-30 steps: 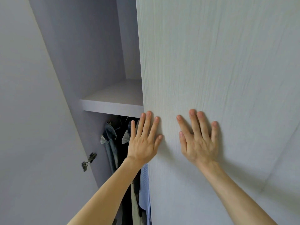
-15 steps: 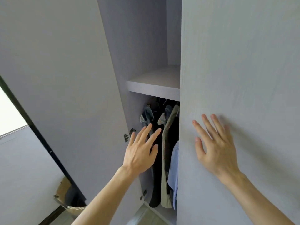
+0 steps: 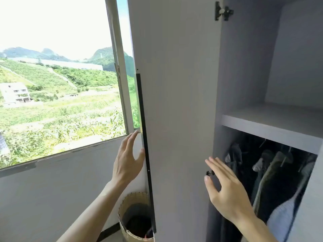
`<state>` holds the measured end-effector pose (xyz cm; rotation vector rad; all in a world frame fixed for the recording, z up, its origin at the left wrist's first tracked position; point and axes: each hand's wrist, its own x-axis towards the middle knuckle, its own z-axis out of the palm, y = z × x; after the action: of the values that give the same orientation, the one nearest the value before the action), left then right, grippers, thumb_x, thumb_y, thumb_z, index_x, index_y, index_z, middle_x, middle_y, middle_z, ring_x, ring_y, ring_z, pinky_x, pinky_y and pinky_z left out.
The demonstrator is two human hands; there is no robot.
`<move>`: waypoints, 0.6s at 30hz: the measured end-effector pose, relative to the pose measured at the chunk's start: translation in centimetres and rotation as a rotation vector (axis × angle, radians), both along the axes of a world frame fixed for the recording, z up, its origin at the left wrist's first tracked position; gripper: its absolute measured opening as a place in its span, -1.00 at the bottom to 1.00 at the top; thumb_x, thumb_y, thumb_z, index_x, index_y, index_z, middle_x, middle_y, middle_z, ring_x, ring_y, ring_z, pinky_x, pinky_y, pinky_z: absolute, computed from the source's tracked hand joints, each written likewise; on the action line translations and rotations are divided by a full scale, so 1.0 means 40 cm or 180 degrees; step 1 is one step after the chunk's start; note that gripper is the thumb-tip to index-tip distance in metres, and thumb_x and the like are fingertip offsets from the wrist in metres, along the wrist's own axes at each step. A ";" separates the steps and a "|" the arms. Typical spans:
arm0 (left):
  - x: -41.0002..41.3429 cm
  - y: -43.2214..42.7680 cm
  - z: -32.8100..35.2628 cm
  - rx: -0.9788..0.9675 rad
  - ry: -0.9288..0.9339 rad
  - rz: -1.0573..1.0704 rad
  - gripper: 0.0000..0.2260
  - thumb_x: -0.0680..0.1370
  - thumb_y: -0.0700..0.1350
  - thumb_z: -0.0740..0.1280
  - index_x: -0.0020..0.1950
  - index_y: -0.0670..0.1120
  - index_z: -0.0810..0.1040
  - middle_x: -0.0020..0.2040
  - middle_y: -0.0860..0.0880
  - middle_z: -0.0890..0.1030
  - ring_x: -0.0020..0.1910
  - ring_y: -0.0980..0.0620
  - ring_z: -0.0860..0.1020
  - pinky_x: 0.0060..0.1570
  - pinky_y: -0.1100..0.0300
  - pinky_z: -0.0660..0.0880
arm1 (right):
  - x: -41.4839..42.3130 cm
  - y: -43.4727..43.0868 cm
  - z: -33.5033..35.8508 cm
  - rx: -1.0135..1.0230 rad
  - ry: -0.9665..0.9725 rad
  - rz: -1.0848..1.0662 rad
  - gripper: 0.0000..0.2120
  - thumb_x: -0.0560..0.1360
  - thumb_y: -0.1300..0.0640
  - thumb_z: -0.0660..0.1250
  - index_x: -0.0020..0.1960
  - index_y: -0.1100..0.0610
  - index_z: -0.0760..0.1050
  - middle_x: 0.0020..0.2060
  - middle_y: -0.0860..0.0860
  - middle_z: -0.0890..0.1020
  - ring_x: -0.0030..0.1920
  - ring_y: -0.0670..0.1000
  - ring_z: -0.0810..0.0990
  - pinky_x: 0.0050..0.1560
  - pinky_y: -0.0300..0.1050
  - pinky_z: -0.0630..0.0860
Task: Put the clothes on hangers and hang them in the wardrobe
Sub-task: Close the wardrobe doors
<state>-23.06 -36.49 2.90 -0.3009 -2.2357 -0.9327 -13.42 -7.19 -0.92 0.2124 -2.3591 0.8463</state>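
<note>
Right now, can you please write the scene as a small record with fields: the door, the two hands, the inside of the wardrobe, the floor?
door: left wardrobe door open, inner face toward the camera
left hand: open, at the door's outer edge, holding nothing
right hand: open, in front of the lower hinge, holding nothing
inside: clothes hanging under a shelf
floor: woven basket, partly hidden by the door

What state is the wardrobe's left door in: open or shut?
Open. The left door stands swung outward, its hinge exposed, with the shelf and hanging clothes visible inside.
</note>
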 end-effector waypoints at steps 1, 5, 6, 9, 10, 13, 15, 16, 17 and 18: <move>-0.025 -0.025 0.033 0.0195 -0.0164 -0.0107 -0.45 0.61 -0.02 0.33 0.56 0.15 0.22 0.50 0.01 0.36 0.42 -0.02 0.40 0.26 -0.08 0.47 | -0.028 -0.044 0.013 0.0018 -0.0021 0.0083 -0.54 0.59 0.03 0.29 0.48 -0.11 0.36 0.46 -0.30 0.32 0.49 -0.36 0.11 0.42 -0.43 0.06; -0.113 -0.071 0.136 0.0701 -0.0750 -0.0599 -0.48 0.63 0.06 0.29 0.57 0.14 0.23 0.45 -0.01 0.42 0.33 0.07 0.47 0.34 -0.01 0.42 | -0.149 -0.189 0.062 0.0230 -0.0122 0.0244 -0.50 0.61 -0.01 0.24 0.54 -0.10 0.26 0.52 -0.23 0.23 0.51 -0.28 0.09 0.43 -0.38 0.06; -0.130 -0.077 0.159 0.0763 -0.0840 -0.0705 -0.48 0.64 0.06 0.28 0.58 0.13 0.21 0.46 -0.02 0.42 0.32 0.06 0.48 0.32 0.04 0.42 | -0.183 -0.220 0.078 0.0309 -0.0157 0.0242 -0.48 0.62 -0.04 0.23 0.55 -0.10 0.22 0.54 -0.22 0.20 0.53 -0.24 0.08 0.46 -0.31 0.10; -0.167 -0.070 0.204 0.0851 -0.1023 -0.1030 -0.49 0.65 0.08 0.24 0.59 0.12 0.20 0.40 -0.02 0.48 0.21 0.12 0.51 0.27 0.10 0.40 | -0.258 -0.278 0.112 0.0429 -0.0258 0.0159 -0.39 0.60 -0.16 0.22 0.59 -0.10 0.10 0.57 -0.19 0.09 0.57 -0.14 0.05 0.50 -0.13 0.19; -0.184 -0.072 0.214 0.0946 -0.1040 -0.1157 -0.51 0.65 0.09 0.24 0.58 0.12 0.23 0.34 -0.01 0.54 0.15 0.16 0.53 0.29 0.09 0.41 | -0.282 -0.299 0.121 0.0409 -0.0289 0.0134 -0.35 0.59 -0.20 0.22 0.60 -0.11 0.07 0.58 -0.19 0.06 0.57 -0.12 0.04 0.49 -0.12 0.19; -0.230 -0.082 0.229 0.1285 -0.1115 -0.1447 -0.60 0.64 0.09 0.27 0.48 0.10 0.39 0.14 0.04 0.66 -0.02 0.30 0.61 0.20 0.13 0.53 | -0.343 -0.352 0.140 0.0228 -0.0351 0.0164 -0.25 0.54 -0.29 0.26 0.60 -0.13 0.01 0.60 -0.16 -0.01 0.58 -0.10 0.00 0.48 -0.15 0.15; -0.248 -0.083 0.218 0.1593 -0.1232 -0.1661 -0.70 0.63 0.05 0.29 0.36 0.07 0.49 0.09 0.02 0.69 -0.06 0.22 0.67 0.00 0.26 0.58 | -0.375 -0.378 0.135 0.0102 -0.0371 0.0206 -0.16 0.49 -0.31 0.32 0.60 -0.17 -0.06 0.60 -0.16 -0.08 0.59 -0.08 -0.01 0.48 -0.13 0.16; -0.252 -0.082 0.211 0.1821 -0.1314 -0.1773 -0.74 0.63 0.03 0.30 0.31 0.04 0.53 0.08 0.00 0.70 -0.06 0.15 0.69 -0.06 0.27 0.59 | -0.388 -0.389 0.129 0.0049 -0.0396 0.0197 -0.10 0.46 -0.33 0.34 0.60 -0.18 -0.11 0.60 -0.17 -0.14 0.59 -0.07 -0.03 0.49 -0.12 0.15; -0.254 -0.082 0.204 0.2002 -0.1369 -0.1845 -0.76 0.63 0.01 0.31 0.28 0.00 0.55 0.06 0.00 0.71 -0.07 0.09 0.70 -0.11 0.26 0.61 | -0.397 -0.401 0.122 0.0035 -0.0428 0.0167 -0.05 0.44 -0.37 0.34 0.60 -0.17 -0.16 0.59 -0.17 -0.20 0.59 -0.07 -0.06 0.50 -0.10 0.14; -0.256 -0.083 0.195 0.2103 -0.1389 -0.1871 -0.77 0.63 -0.01 0.31 0.26 -0.01 0.57 0.03 0.02 0.71 -0.09 0.08 0.71 -0.16 0.28 0.60 | -0.404 -0.412 0.114 0.0080 -0.0450 0.0099 0.01 0.41 -0.42 0.32 0.59 -0.16 -0.23 0.58 -0.16 -0.26 0.59 -0.07 -0.11 0.51 -0.08 0.12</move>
<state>-33.30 -39.83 10.69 -0.4871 -2.0711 -2.1525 -29.60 -23.66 3.63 0.2061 -2.5051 0.8726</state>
